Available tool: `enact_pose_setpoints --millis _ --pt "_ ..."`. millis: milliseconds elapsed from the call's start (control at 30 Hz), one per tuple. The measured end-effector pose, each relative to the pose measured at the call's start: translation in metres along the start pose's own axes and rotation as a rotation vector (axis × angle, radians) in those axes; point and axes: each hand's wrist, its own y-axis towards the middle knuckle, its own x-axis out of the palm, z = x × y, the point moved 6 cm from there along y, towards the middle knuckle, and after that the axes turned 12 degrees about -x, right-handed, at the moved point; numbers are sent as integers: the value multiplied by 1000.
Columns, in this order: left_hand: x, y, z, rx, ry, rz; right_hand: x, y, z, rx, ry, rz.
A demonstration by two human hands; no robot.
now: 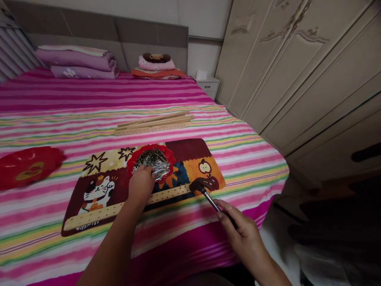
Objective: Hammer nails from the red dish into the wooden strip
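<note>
My left hand (141, 184) reaches into a red scalloped dish (168, 155) heaped with thin metal nails (153, 159); its fingers are curled at the pile's near edge, and what they pinch is hidden. My right hand (242, 234) grips the handle of a small hammer (205, 190), whose dark head rests near the right end of a long wooden strip (125, 206) drilled with a row of holes. The strip lies across a cartoon-printed mat (98, 186) on the striped bed.
Several more wooden strips (154, 122) lie stacked further back on the striped bedsheet (59, 119). A red plate (26, 165) sits at the left. Folded bedding (77, 61) and pillows are at the headboard. A wardrobe (297, 67) stands right of the bed's edge.
</note>
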Motion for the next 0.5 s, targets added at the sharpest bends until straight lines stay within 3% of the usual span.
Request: enact_pose_setpoints --millis 267,400,500 --pt "4 2 0 40 -23 -21 4 2 -3 -10 10 -27" --pt "-3 5 -10 -35 -272 -8 4 1 -3 7 12 -32" --pt "-4 5 -16 -102 -597 -85 3 0 -3 27 17 -32"
